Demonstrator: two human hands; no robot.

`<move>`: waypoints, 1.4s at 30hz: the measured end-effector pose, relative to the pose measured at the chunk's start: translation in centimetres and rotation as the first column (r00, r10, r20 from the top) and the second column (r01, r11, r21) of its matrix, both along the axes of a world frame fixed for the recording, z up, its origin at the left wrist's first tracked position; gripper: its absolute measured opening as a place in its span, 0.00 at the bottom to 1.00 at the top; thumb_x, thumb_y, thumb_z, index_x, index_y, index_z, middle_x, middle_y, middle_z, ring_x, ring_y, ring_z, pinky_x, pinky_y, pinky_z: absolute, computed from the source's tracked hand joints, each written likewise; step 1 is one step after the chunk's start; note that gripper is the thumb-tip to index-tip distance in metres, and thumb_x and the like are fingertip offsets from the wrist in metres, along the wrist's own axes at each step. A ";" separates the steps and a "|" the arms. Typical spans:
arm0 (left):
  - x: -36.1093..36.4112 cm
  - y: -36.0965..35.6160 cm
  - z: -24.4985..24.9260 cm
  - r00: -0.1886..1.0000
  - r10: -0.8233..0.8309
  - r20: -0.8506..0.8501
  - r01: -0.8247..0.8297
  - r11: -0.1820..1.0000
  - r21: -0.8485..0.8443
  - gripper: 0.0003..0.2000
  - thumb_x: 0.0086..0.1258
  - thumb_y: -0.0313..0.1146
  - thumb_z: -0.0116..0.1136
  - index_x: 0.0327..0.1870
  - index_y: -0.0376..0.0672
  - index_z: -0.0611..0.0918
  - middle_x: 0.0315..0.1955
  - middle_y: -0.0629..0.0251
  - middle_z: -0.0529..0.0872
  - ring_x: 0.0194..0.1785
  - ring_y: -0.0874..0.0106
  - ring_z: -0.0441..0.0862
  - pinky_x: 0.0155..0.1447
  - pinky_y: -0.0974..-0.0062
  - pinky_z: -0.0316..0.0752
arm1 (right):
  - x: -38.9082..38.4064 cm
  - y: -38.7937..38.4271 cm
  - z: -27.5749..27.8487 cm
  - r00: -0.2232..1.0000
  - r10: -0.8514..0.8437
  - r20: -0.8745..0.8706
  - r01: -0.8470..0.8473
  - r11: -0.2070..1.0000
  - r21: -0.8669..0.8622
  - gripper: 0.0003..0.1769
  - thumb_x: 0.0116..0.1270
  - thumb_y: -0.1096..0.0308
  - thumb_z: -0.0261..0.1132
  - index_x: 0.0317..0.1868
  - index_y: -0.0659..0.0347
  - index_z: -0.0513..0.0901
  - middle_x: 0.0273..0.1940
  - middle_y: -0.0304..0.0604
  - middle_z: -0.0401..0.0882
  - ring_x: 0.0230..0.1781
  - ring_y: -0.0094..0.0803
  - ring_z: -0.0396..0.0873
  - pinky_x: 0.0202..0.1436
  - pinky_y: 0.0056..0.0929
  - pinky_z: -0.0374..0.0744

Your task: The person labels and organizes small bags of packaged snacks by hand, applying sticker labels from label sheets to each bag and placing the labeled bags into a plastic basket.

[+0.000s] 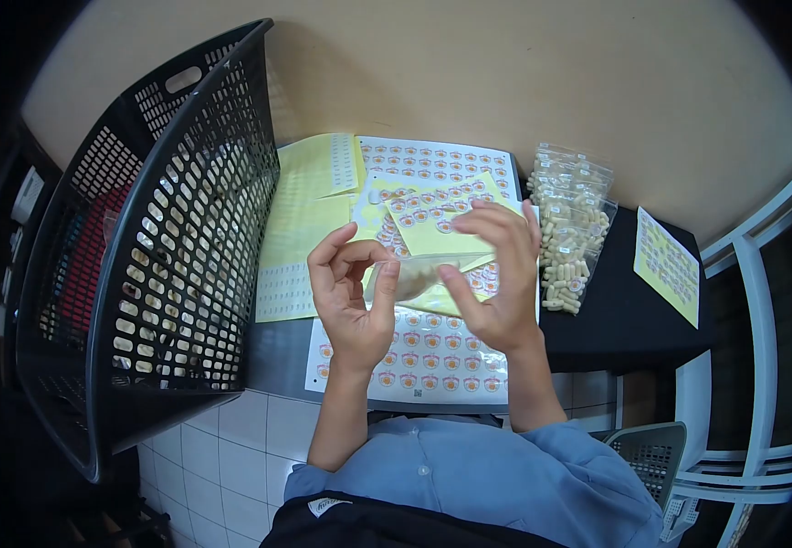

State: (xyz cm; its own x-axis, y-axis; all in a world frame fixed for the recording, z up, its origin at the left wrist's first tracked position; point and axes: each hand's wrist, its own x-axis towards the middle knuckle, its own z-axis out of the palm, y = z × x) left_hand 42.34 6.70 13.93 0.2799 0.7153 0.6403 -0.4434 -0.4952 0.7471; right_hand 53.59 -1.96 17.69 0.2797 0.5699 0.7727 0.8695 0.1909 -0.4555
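Note:
Both hands hold one small clear plastic bag point(417, 277) with pale capsules inside, raised just above the table. My left hand point(352, 297) pinches its left end between thumb and fingers. My right hand point(496, 279) grips the right end, fingers curled over the top. Under the hands lies a white sheet of round orange stickers point(432, 356). More sticker sheets point(432, 164) and yellow backing sheets point(309, 215) are spread behind it.
A black perforated plastic basket point(167, 237) stands tilted at the left, with small bags inside. A pile of clear capsule bags point(571, 228) lies at the right on a black surface. One yellow sticker sheet point(668, 265) sits at the far right. A white frame point(761, 301) borders the right side.

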 end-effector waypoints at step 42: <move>-1.4 -2.7 -2.4 0.900 -0.183 -0.395 0.162 0.983 -0.086 0.25 0.58 0.26 0.54 0.57 0.35 0.61 0.36 0.56 0.81 0.42 0.70 0.78 0.49 0.75 0.69 | 1.2 -2.5 -4.6 0.989 0.072 -0.132 -0.099 0.972 -0.213 0.02 0.51 0.68 0.63 0.24 0.53 0.78 0.27 0.32 0.75 0.43 0.31 0.72 0.64 0.50 0.35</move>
